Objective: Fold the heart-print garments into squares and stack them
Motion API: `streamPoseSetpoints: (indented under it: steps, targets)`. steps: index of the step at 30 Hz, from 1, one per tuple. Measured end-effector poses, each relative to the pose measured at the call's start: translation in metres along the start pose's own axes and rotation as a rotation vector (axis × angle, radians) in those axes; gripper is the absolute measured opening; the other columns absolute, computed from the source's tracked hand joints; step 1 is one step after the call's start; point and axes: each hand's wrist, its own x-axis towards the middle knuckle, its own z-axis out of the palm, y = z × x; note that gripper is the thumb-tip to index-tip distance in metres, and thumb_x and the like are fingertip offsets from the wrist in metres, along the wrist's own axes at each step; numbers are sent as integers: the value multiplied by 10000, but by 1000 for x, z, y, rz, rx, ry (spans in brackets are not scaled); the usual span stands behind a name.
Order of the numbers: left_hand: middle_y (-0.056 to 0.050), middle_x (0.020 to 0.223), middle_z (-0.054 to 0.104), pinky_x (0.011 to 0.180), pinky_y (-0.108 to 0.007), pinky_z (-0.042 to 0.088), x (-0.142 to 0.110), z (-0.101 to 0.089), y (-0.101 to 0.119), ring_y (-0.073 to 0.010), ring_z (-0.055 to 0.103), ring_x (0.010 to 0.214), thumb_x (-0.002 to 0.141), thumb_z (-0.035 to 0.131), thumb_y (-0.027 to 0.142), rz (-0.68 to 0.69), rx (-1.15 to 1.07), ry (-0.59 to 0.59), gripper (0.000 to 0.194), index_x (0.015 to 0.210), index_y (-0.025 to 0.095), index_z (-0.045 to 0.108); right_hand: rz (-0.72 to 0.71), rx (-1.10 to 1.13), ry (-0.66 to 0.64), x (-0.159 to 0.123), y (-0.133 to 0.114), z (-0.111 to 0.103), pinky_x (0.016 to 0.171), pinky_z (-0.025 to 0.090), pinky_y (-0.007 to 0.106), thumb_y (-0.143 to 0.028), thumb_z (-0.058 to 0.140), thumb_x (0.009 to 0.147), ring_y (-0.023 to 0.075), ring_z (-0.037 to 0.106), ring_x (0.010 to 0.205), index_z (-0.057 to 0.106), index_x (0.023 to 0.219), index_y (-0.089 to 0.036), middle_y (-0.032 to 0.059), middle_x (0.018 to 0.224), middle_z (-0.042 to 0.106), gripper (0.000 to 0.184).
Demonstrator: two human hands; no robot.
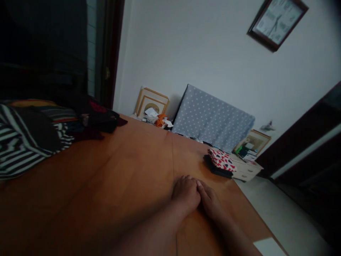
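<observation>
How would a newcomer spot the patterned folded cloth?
Take the brown table and look toward its right edge, beyond the right hand. The folded cloth lies there, on a dark item. Its red and dark shapes on white set it apart from that plain dark item.

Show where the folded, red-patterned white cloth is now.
In the head view, the cloth lies right of centre, on folded dark fabric, beyond the right hand.

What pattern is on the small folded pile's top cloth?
The top cloth has red and dark shapes on white, in the head view.
</observation>
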Motion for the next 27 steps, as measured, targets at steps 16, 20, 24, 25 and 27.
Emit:
streamPoseSetpoints:
  steps: [16, 20, 24, 25, 27]
  targets:
    - [-145, 1194, 659, 991, -446, 442, 1, -9, 2, -271, 562, 1090, 984, 350, 238, -113, -119, -107, 376, 1101, 179, 703, 96, -157, 66, -1, -39, 7, 1107, 461, 494, -598, 416, 980, 286, 636, 1210, 714, 1212, -258, 101, 1250, 706, 508]
    - [-143, 1183, 657, 968, -440, 443, -1, -7, 0, -269, 564, 1084, 1004, 319, 241, -92, -127, -70, 403, 1094, 179, 707, 92, -170, 62, 0, -45, 8, 1095, 468, 468, -607, 400, 985, 280, 633, 1210, 714, 1210, -245, 114, 1236, 709, 530]
    - [-149, 1193, 654, 964, -445, 440, 0, -9, 1, -275, 563, 1096, 1005, 327, 241, -93, -106, -89, 400, 1106, 179, 709, 88, -143, 29, 0, -45, 8, 1116, 442, 451, -600, 358, 1003, 263, 629, 1211, 691, 1249, -242, 108, 1257, 697, 548]
    - [-149, 1194, 655, 965, -443, 440, 0, -9, 1, -275, 563, 1100, 1004, 329, 241, -91, -103, -90, 400, 1113, 179, 709, 86, -141, 28, 0, -45, 8, 1116, 440, 450, -600, 358, 1004, 263, 631, 1206, 693, 1245, -243, 107, 1250, 699, 546]
    - [-150, 1191, 657, 969, -437, 441, 1, -9, 1, -274, 563, 1102, 1002, 330, 241, -91, -99, -92, 405, 1122, 178, 712, 82, -145, 27, 0, -45, 8, 1110, 444, 449, -603, 359, 1004, 263, 637, 1192, 702, 1226, -242, 106, 1227, 709, 545]
